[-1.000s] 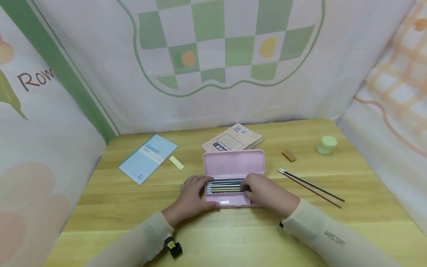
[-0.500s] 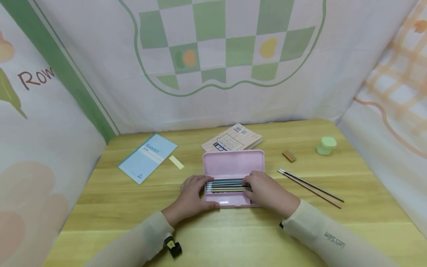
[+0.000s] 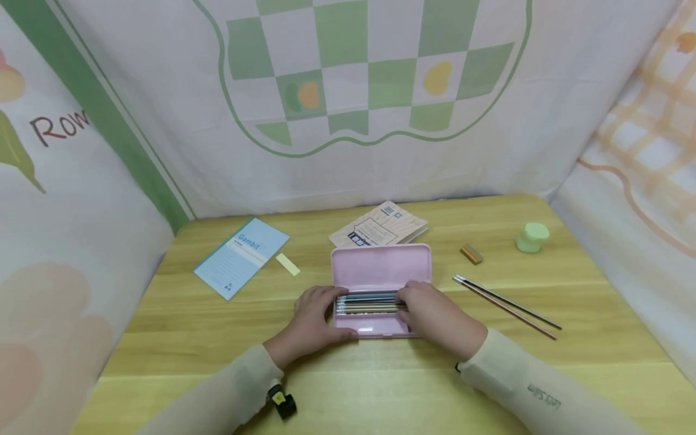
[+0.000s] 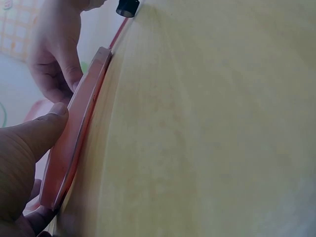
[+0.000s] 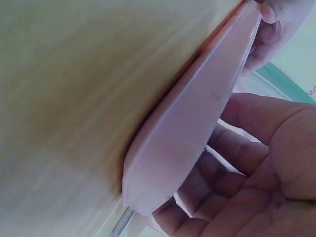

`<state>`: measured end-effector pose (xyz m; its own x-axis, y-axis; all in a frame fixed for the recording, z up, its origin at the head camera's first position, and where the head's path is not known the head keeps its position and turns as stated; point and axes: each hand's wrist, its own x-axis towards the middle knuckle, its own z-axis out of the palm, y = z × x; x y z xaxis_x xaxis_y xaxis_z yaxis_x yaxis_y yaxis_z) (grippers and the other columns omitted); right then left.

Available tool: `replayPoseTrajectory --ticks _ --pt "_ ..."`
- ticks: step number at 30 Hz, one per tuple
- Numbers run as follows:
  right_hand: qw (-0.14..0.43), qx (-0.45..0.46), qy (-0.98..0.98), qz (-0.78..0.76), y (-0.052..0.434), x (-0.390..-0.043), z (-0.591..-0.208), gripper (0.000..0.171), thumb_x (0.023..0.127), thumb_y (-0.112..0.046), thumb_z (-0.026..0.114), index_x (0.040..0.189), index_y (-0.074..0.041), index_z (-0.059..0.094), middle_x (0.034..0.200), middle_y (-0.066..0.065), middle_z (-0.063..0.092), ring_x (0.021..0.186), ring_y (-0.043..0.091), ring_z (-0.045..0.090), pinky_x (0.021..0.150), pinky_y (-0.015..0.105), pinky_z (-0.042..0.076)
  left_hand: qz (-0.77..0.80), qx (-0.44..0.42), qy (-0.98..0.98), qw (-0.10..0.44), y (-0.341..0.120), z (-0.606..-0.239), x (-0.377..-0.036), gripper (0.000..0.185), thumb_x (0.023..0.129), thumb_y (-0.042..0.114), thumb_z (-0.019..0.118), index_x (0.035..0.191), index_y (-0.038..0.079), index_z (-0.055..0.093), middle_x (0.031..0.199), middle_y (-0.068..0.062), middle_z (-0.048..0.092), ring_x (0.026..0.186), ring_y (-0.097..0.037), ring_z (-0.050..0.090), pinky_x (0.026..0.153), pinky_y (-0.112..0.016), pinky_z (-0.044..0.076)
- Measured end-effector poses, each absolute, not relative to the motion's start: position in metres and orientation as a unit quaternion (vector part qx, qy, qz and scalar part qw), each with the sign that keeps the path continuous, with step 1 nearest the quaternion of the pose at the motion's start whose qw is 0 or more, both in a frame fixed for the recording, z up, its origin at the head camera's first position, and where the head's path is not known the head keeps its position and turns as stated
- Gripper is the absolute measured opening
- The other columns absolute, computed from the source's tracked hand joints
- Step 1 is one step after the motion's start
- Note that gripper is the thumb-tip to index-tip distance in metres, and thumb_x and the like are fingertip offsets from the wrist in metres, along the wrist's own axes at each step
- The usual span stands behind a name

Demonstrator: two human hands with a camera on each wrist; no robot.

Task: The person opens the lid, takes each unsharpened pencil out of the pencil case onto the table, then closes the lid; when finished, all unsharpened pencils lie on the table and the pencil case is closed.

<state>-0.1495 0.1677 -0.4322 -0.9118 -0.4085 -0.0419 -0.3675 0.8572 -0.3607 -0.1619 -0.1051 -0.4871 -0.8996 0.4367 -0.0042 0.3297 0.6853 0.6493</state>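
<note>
At mid-counter sits my pink case, lid up, pencils lying in its tray. My left hand curls around the tray's left end (bracing it, I'd judge), while my right hand pinches the pencils' right ends to settle them. Two loose pencils wait to the right. Since half a second ago, barely anything moved; both hands keep their grip.

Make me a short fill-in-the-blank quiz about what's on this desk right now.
1. Both hands rest at an open pencil case coloured ____.
2. The notebook left of the case has a ____ cover.
3. On the table, right of the case, lie ____ loose pencils.
4. The small round container far right is ____.

Missing words: pink; blue; two; green
</note>
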Motion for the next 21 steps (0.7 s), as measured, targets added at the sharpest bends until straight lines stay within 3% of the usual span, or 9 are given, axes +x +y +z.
replayPoseTrajectory --ticks 5,8,12,21 --pt "0.081 -0.197 0.957 -0.195 0.1665 -0.15 -0.4322 0.012 0.093 -0.005 0.072 0.082 -0.01 0.071 0.076 -0.002 0.059 0.069 0.014 0.054 0.068 0.034 0.051 0.338 0.21 0.914 0.078 -0.105 -0.4874 -0.1621 0.095 0.071 0.067 0.086 0.15 0.026 0.053 0.149 -0.001 0.053 0.143 -0.03 0.035 0.12 -0.057 0.019" --pt "0.077 -0.195 0.959 -0.191 0.1671 -0.1502 -0.4332 0.002 0.092 -0.006 0.072 0.091 -0.006 0.073 0.081 0.0 0.06 0.075 0.015 0.055 0.073 0.036 0.053 0.334 0.209 0.916 0.081 -0.1049 -0.488 -0.1625 0.095 0.071 0.067 0.086 0.15 0.028 0.052 0.15 0.0 0.052 0.143 -0.028 0.034 0.12 -0.056 0.018" --pt "0.075 -0.185 0.963 -0.182 0.1682 -0.1503 -0.434 0.014 0.091 -0.011 0.075 0.101 -0.002 0.073 0.084 0.002 0.061 0.079 0.017 0.057 0.077 0.04 0.054 0.334 0.21 0.915 0.08 -0.1051 -0.4866 -0.162 0.096 0.071 0.067 0.086 0.151 0.027 0.052 0.15 0.0 0.052 0.143 -0.029 0.034 0.12 -0.056 0.018" --pt "0.083 -0.19 0.965 -0.159 0.1701 -0.153 -0.4305 0.014 0.09 -0.016 0.077 0.095 -0.004 0.073 0.082 0.001 0.061 0.077 0.017 0.056 0.075 0.041 0.053 0.339 0.209 0.914 0.083 -0.105 -0.4856 -0.1609 0.096 0.071 0.068 0.085 0.15 0.025 0.052 0.15 0.0 0.052 0.143 -0.029 0.035 0.12 -0.057 0.019"
